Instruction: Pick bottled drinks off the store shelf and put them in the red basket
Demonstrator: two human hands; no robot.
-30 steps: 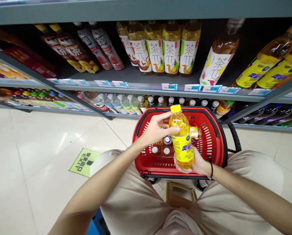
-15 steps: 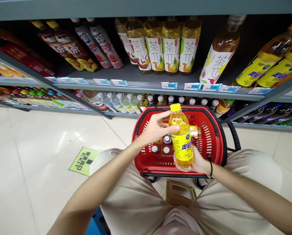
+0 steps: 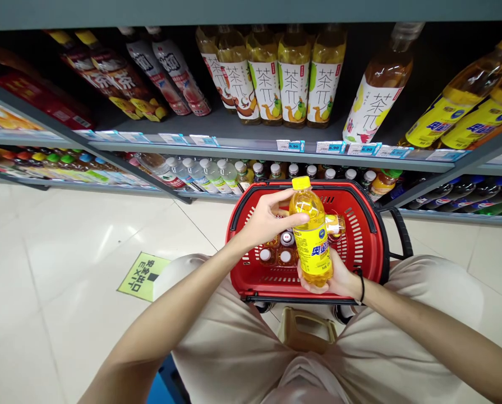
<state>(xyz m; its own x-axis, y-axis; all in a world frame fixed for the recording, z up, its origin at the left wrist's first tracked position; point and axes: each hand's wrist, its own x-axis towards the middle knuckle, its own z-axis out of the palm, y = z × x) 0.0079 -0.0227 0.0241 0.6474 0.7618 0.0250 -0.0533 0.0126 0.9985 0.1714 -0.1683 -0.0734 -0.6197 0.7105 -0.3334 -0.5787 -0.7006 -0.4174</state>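
A bottle of yellow drink (image 3: 313,241) with a yellow cap and yellow label is held nearly upright, tilted a little, above the basket. My left hand (image 3: 270,219) grips its upper part, thumb across the front and fingers behind the neck. Round its lower end is my right hand (image 3: 337,275), partly hidden behind the bottle. Under them stands a red shopping basket (image 3: 244,280) with a black handle (image 3: 402,233). Inside it are several white-capped bottles (image 3: 286,257) on the left and a bottle with a white and yellow label (image 3: 335,224) lying down.
A grey shelf (image 3: 251,137) ahead carries tea bottles (image 3: 293,84), dark-labelled bottles (image 3: 120,76) and yellow-labelled bottles (image 3: 438,115). More drinks (image 3: 217,177) fill the lower shelf. My knees flank the basket. A green exit sign (image 3: 143,276) lies on the floor at left.
Hardly anything differs. Both hands keep the same hold on the bottle, and the whole view has shifted very slightly.
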